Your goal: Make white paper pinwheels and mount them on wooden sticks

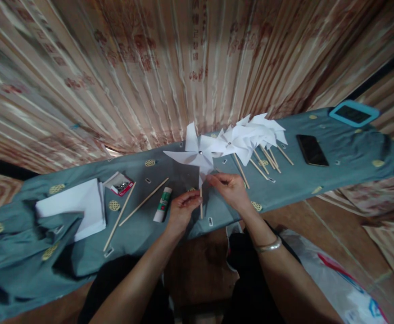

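Far left on the teal cloth [21,252]: a stack of white paper [78,209], lying flat. Just right of it, a small open box of pins [120,183], and beside that two bare wooden sticks [139,208], slanted, close together but apart. Next right, a glue stick [163,204] with a green label, lying on its side just left of the left hand [181,208].

Left hand curled, fingertips pinched on the wooden stick [201,203] of a white paper pinwheel [195,153], stick held nearly upright in the view, near the table's near edge. Pinwheel head just beyond the hands, metal pin at its centre. Right hand [228,189] partly closed, thumb and fingers touching the lower blade of the same pinwheel where paper meets stick; silver bangle [268,245] on that wrist.

Further right and farther back, a heap of finished pinwheels [251,135], white blades overlapping, sticks fanned toward the near right. Right of the heap, a dark phone [312,150] lying flat, well apart from the hands. Far right corner, a blue-framed tablet [354,113]. Near right, below the table, a white plastic bag [338,279].
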